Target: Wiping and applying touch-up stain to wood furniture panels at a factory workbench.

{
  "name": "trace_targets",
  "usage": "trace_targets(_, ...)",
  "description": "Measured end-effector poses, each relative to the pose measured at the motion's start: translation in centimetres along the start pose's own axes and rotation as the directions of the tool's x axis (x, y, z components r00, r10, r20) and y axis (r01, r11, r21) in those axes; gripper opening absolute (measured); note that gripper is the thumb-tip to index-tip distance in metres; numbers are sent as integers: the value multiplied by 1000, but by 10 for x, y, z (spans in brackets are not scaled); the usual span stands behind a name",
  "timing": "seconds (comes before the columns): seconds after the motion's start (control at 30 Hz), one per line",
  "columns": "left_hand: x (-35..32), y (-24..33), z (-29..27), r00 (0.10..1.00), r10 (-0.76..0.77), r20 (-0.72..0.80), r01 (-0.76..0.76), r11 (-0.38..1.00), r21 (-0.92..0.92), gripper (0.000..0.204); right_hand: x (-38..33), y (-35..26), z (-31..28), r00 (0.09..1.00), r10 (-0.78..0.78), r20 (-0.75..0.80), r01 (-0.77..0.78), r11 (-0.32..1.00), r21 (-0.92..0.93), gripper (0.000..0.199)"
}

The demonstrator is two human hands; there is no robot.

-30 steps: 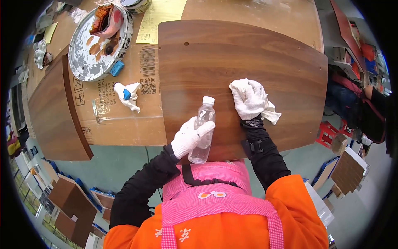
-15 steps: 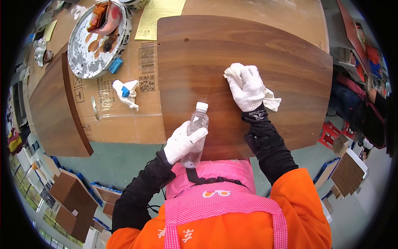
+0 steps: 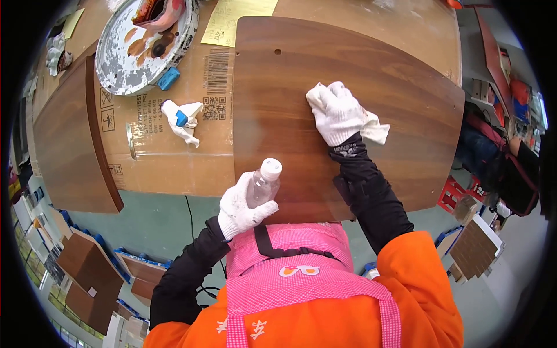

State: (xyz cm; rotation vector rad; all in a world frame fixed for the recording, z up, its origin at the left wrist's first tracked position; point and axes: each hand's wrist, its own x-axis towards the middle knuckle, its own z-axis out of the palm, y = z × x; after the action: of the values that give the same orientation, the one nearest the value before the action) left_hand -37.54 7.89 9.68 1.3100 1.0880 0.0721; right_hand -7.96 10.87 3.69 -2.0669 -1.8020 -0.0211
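Note:
My left hand (image 3: 243, 207), in a white glove, is wrapped round a clear plastic bottle (image 3: 264, 188) with a white cap, held near the front edge of a brown wood-grain panel (image 3: 278, 110). The bottle's lower part is hidden by the hand and foreshortening. Gloved in white too, my right hand (image 3: 335, 115) is closed on a white cloth (image 3: 376, 130) and presses it against the middle of the panel. One end of the cloth trails out to the right of the wrist. The panel's surface has a sheen below the hand.
A paint-smeared round lid (image 3: 125, 52) at the far left carries a stained cup (image 3: 162, 14). By it lie a blue block (image 3: 169, 78) and a crumpled white cloth (image 3: 181, 130) with a blue piece on it. A second brown panel (image 3: 69, 145) lies left on the cardboard (image 3: 168, 174).
My right hand has slid the cloth slightly left and away from me. My left hand has lowered a little, and the bottle's cap now tips toward the camera.

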Motion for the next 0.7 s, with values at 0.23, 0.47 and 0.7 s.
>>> trace_targets(0.23,-1,-21,-6,999,38,12,-37,996,-85,73,-39,-32,-17,971,-127,204,146,986,-81,12)
trace_targets(0.47,11,-50,-8,999,-7,-46,-13,905,-424,64,-5,-39,-9,976,76,205,-30,976,-217,9)
trace_targets(0.7,13,-44,-15,1000,7,-27,-19,889,-457,66,25,11,-6,976,-35,213,37,999,-4,4)
